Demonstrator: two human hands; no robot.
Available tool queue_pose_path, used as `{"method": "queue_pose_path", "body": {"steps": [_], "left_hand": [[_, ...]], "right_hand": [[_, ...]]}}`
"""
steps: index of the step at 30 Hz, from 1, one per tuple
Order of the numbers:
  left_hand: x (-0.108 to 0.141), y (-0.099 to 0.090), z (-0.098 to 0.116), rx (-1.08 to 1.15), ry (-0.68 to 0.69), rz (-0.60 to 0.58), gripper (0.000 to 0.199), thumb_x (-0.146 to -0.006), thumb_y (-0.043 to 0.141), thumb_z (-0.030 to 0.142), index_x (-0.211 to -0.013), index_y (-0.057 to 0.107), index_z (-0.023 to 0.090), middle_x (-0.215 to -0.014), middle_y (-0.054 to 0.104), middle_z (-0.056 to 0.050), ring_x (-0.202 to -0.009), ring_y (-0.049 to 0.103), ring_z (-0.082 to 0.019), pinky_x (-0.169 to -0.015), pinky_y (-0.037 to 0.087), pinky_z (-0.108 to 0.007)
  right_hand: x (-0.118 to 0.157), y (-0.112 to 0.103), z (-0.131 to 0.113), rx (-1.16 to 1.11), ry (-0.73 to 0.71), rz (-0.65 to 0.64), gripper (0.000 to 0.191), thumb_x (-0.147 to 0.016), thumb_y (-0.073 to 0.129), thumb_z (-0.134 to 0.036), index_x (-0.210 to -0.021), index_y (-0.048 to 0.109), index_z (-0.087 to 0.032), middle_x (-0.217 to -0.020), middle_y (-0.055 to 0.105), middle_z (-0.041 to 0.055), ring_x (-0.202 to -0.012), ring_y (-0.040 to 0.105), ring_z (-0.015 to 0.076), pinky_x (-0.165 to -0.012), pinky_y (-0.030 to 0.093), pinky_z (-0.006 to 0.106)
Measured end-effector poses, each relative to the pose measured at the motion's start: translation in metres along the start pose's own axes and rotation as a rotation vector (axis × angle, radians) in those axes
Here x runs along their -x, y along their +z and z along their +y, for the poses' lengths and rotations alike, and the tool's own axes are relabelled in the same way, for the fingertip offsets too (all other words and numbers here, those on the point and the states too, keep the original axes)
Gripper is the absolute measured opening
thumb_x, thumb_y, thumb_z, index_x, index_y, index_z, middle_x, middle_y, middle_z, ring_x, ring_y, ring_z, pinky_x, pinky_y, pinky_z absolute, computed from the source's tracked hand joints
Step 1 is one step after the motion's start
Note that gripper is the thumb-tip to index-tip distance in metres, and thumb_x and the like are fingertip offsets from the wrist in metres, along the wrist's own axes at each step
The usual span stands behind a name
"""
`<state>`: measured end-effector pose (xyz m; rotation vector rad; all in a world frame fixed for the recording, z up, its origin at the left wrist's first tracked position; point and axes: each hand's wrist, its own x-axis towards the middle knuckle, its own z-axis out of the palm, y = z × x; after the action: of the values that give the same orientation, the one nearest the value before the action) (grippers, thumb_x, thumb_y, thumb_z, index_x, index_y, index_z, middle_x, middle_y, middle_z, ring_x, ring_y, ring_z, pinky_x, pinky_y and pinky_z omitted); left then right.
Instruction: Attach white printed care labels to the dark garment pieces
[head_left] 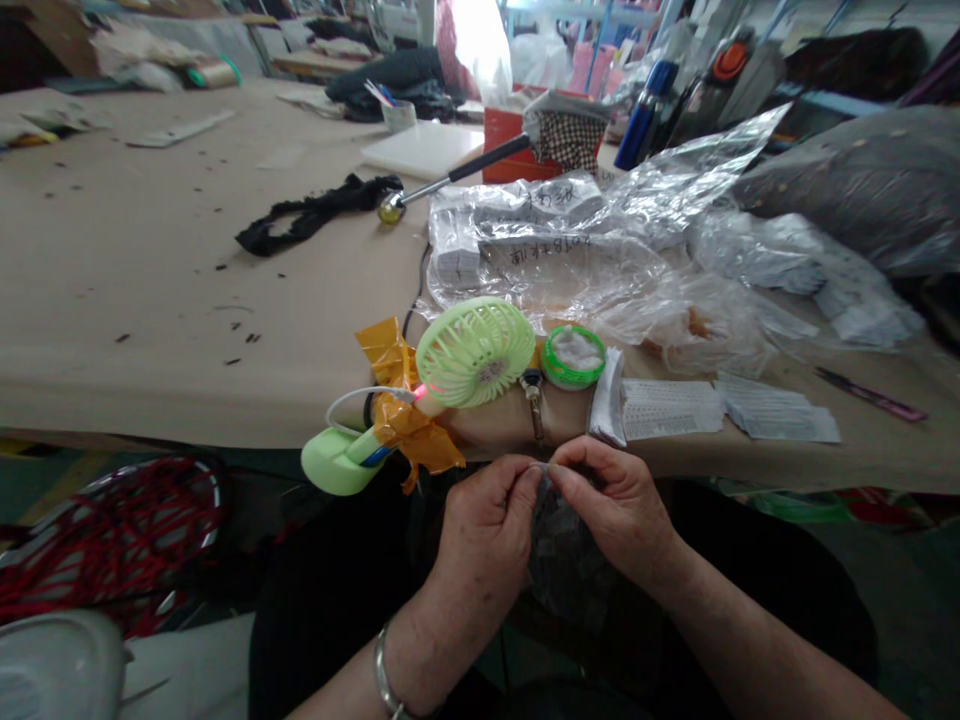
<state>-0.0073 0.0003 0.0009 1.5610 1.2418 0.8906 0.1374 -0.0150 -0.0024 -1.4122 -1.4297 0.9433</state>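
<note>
Both hands meet just below the table's front edge. My left hand (pixel 487 525), with a silver bangle at its wrist, pinches a thin translucent plastic piece (pixel 553 540) between thumb and forefinger. My right hand (pixel 619 505) pinches the same plastic right beside it. The plastic hangs down between the hands; its lower part is dark and hard to make out. Just above the hands lie a small metal-tipped tool (pixel 534 405) and a round green tub (pixel 573 356) with white material inside. Printed paper slips (pixel 671 408) lie to the right.
A green fan (pixel 476 352) is fixed with orange tape at the table edge (pixel 187 420). Clear plastic bags (pixel 555 250) cover the middle. A black cloth strip (pixel 315 215) lies left, tweezers (pixel 870 393) right. A lamp-like rod (pixel 465 168) and a blue bottle (pixel 646 115) are farther back.
</note>
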Motion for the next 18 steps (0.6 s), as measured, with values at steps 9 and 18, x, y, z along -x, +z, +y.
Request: {"method": "queue_pose_path", "body": {"steps": [9,18], "left_hand": [[-0.004,-0.0001,-0.0009,-0.05,0.048,0.041,0.017,-0.086,0.053,0.023,-0.079,0.069,0.021,-0.068,0.068,0.002,-0.062,0.059,-0.013,-0.059,0.042,-0.02],[-0.0069,0.0005,-0.0014,-0.042,0.039,0.053,0.017,-0.084,0.054,0.021,-0.076,0.069,0.02,-0.066,0.067,0.001,-0.061,0.058,-0.013,-0.059,0.042,-0.02]], "right_hand": [[-0.0028,0.0006,0.0002,0.069,-0.059,0.025,0.015,-0.085,0.054,-0.026,-0.074,0.061,-0.018,-0.063,0.055,-0.0027,-0.058,0.049,0.0109,-0.056,0.041,0.022],[-0.0069,0.0018,0.0001,0.07,-0.063,0.055,0.014,-0.083,0.054,-0.023,-0.073,0.061,-0.018,-0.063,0.058,-0.0021,-0.06,0.052,0.0116,-0.058,0.042,0.023]]}}
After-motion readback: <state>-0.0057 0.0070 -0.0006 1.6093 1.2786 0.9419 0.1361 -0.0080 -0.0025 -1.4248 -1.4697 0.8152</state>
